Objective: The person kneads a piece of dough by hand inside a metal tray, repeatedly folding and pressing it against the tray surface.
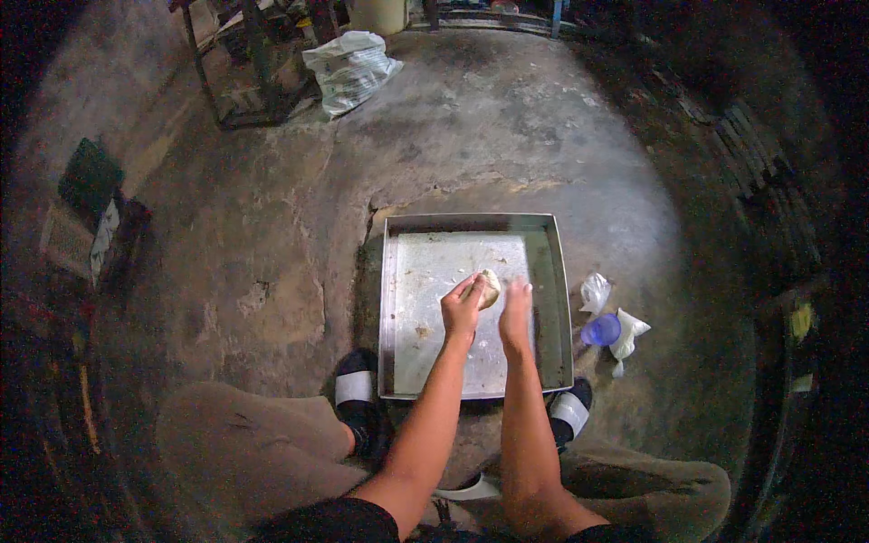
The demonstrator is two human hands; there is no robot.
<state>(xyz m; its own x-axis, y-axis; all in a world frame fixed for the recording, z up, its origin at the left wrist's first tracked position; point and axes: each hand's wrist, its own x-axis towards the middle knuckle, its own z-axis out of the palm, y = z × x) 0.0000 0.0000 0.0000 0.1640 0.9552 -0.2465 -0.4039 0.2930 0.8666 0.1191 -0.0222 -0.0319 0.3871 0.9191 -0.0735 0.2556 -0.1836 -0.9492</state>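
A pale lump that looks like dough (490,290) is held in my left hand (462,309), its fingers closed around the near side. Just right of it, my right hand (516,314) is held upright with fingers stretched out, smeared by motion, a small gap from the lump. Both hands are over a square metal tray (425,362) on the floor between my feet. White flecks and brownish marks dot the tray's bottom.
Right of the tray lie a blue-purple cup (601,330) and small white plastic bags (628,333), (595,292). Farther off, a white plastic sack (351,72) rests beside a dark metal frame (249,118). My sandalled feet flank the tray on the rough concrete floor (262,226).
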